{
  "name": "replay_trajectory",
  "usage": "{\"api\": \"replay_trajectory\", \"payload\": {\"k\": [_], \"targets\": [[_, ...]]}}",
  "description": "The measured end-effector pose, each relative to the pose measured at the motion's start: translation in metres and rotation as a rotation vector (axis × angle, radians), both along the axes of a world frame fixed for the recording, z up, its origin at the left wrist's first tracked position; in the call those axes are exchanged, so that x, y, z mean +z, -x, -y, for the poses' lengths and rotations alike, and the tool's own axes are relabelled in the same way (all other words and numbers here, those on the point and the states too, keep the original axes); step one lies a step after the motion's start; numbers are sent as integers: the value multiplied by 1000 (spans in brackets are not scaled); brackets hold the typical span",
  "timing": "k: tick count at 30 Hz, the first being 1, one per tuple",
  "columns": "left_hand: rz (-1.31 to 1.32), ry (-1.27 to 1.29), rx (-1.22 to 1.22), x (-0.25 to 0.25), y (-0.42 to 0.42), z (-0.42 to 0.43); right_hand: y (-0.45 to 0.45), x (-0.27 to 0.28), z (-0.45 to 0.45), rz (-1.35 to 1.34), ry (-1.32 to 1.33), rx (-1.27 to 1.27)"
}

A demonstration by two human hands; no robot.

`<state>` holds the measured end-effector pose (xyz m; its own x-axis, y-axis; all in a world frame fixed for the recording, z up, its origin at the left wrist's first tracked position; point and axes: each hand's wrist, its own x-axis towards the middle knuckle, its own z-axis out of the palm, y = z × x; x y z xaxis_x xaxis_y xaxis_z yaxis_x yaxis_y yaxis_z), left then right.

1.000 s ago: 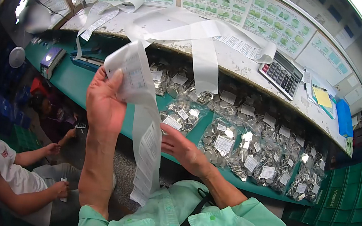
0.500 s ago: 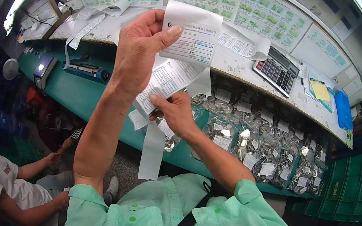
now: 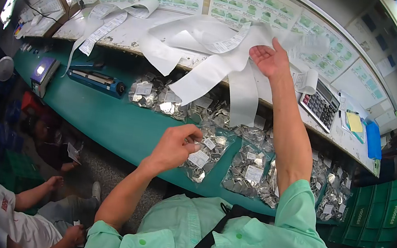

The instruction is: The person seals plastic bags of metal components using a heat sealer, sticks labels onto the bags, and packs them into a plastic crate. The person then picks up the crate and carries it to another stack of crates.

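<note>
My left hand (image 3: 175,146) is at the upper left edge of a clear bag of shiny metal parts (image 3: 209,158) with white labels. Its fingers are bent, with a gap between thumb and forefinger; whether they touch the bag is hard to make out. My right hand (image 3: 271,59) reaches over the shelf, palm showing and fingers apart. Beside it long white label strips (image 3: 214,78) hang loosely over the shelf edge, and a blurred printed strip (image 3: 309,44) lies past its fingertips.
More bagged metal parts (image 3: 247,173) cover the right of the green bench (image 3: 133,128). A calculator (image 3: 320,106) lies on the white shelf (image 3: 172,20). A blue device (image 3: 96,83) stands left. Green crates (image 3: 372,212) are at right. Another person (image 3: 21,211) sits lower left.
My left hand has let go of the printed labels and come down to the bag. My right hand has moved up and right from the labels, which now spread across the shelf.
</note>
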<state>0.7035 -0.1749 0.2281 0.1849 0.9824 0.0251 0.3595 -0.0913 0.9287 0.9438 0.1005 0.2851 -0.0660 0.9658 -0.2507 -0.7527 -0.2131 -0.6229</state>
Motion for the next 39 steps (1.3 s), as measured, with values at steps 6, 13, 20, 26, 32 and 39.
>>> {"api": "replay_trajectory", "payload": {"k": [6,13,20,26,32,39], "targets": [[-157,19,-144,-26,4,-70,-4,-19,54,460,-136,27],[-287,-567,60,16,25,-125,-35,-51,184,514,-100,-126],[-169,-757,-289,-11,-24,-70,-24,-193,349,534,310,-93],[-73,-159,-649,-76,-89,17,-77,-226,470,620,554,-162],[-344,82,-746,-122,-131,93,-180,-232,563,752,573,-320],[-439,183,-780,-177,-261,190,-283,-267,699,1291,605,-317]]}}
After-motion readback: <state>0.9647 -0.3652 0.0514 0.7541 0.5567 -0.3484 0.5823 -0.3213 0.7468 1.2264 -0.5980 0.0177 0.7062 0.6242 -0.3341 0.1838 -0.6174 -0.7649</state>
